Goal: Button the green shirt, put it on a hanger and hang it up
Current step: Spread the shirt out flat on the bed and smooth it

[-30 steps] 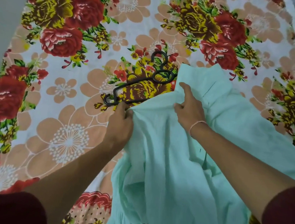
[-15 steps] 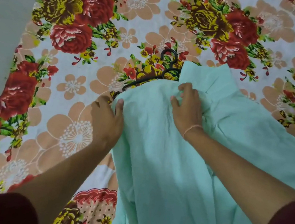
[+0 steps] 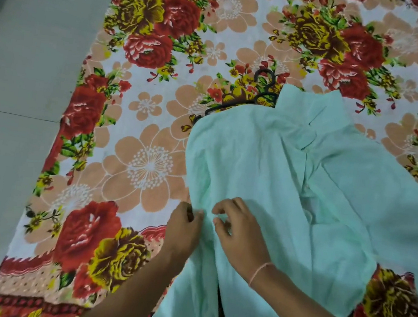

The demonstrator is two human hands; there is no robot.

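Two hands meet at the near left edge of a green shirt [image 3: 267, 165] spread front-up on a floral sheet [image 3: 149, 166]. The left hand [image 3: 184, 225] sits right at the cloth's border, its fingers curled in, with thumb and fingertips closed on the edge of the fabric. Just to its right, and not touching it, the right hand [image 3: 242, 231] rests on the shirt itself. Its fingers are arched with the tips on the cloth and the thumb is drawn close under the forefinger; whether a fold is caught between them cannot be made out. A thin pink thread band [image 3: 258, 271] circles the right wrist. The shirt runs back under both forearms toward the person and fans out beyond and to the right of the hands. Past the right hand, up and to its right, the front placket [image 3: 307, 207] gapes open, a paler layer showing in the slit. Farther on, the collar [image 3: 304, 104] lies folded at the garment's far end. A black hanger [image 3: 264, 71] lies beyond the left hand, its hook on the sheet just beside the collar and one arm showing before it slips under the shirt's shoulder. Grey floor [image 3: 9, 120] borders the sheet well to the left of the left hand
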